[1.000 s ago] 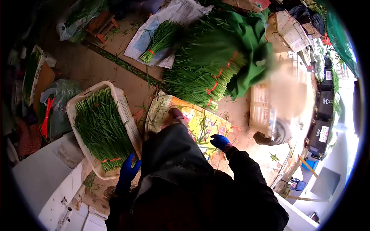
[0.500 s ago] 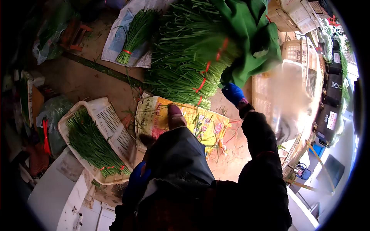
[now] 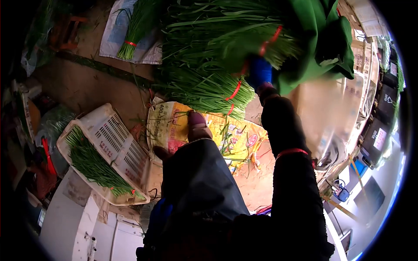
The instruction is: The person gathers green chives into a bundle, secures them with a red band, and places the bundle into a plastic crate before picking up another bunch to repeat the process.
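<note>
My right hand (image 3: 260, 71), in a blue glove, reaches onto a large pile of garlic chives (image 3: 196, 65) tied in bundles with red bands (image 3: 234, 90). It lies over the stem ends beside the green cloth (image 3: 305, 56); its fingers are blurred and partly hidden, so a grip cannot be made out. My left hand (image 3: 162, 214), also blue-gloved, is low beside my dark apron (image 3: 196, 174), mostly in shadow, with its fingers hidden. The green cloth is bunched over the right end of the pile.
A white plastic crate (image 3: 119, 139) with banded chives stands at the left. One bundle (image 3: 133, 37) lies on a white sack (image 3: 109, 41). A yellow printed sack (image 3: 174, 126) lies under my foot. Pale crates (image 3: 361, 56) and dark boxes (image 3: 374, 135) line the right.
My right hand has moved left and up, from the green cloth's lower edge onto the chive bundles. The view has shifted slightly. My left hand stays low by the apron.
</note>
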{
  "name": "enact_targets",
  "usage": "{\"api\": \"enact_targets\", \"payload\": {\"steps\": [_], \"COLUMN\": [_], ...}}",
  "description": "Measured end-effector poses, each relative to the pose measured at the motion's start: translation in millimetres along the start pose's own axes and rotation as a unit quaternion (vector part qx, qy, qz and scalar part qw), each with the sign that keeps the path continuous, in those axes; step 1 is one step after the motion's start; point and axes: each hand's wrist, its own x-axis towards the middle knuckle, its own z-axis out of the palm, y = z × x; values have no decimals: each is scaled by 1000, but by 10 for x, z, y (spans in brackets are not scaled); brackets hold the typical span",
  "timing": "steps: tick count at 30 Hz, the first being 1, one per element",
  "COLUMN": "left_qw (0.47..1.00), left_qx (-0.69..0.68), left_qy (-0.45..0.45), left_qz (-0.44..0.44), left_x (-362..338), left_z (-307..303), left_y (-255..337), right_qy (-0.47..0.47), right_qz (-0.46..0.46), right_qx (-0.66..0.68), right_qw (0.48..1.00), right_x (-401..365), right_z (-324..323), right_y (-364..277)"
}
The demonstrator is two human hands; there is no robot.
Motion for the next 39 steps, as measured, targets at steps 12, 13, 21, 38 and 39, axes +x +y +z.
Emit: {"api": "enact_targets", "payload": {"steps": [12,13,21,38,39], "left_qw": [999,1000,998,995,995], "left_qx": [-51,-21,-60,-38,-35], "left_qy": [-1,-7,-4,43,41], "left_qz": [1,13,-9,76,80], "left_x": [40,49,300,341,339], "left_z": [35,17,118,63,62], "left_y": [339,316,-324,46,42], "right_qy": [-41,-80,23,244,167], "right_qz": [8,20,87,113,79], "right_qx": [-126,-90,70,272,106], "right_qw": [991,993,993,924,977], "right_x": [204,160,483,1390,1282], "right_z": [18,-258,-1526,-2328,-2418], "right_y": [-82,-142,581,2754,2688]}}
